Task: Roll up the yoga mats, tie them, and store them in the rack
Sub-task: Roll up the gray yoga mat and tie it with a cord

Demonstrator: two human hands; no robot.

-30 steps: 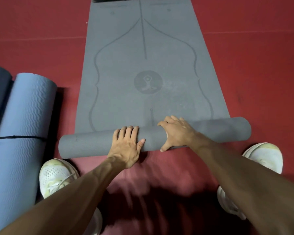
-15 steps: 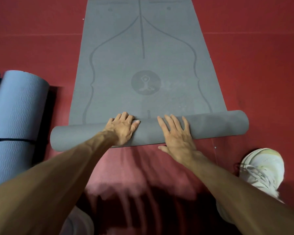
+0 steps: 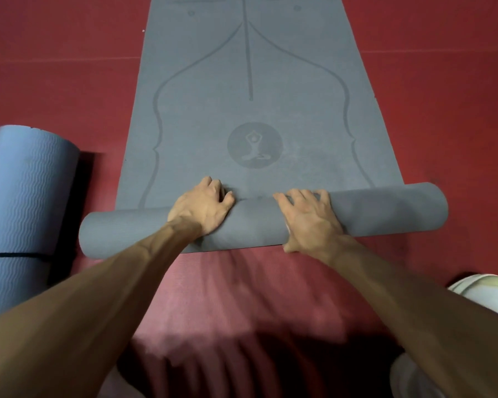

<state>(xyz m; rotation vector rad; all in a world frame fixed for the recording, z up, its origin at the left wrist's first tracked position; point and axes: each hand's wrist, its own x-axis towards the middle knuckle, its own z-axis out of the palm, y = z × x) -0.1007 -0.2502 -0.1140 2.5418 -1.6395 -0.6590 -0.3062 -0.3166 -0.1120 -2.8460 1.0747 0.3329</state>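
I am pressing my left hand [image 3: 203, 209] and right hand [image 3: 309, 218], fingers spread open and curled over its top, onto the rolled part of the grey yoga mat [image 3: 250, 116] lying half unrolled on the red floor [image 3: 55, 67].

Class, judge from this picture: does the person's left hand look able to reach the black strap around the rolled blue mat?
Probably yes. The left hand is pressing on the grey rolled mat, and only bare red floor separates it from the black strap on the rolled blue mat. It must let go first.
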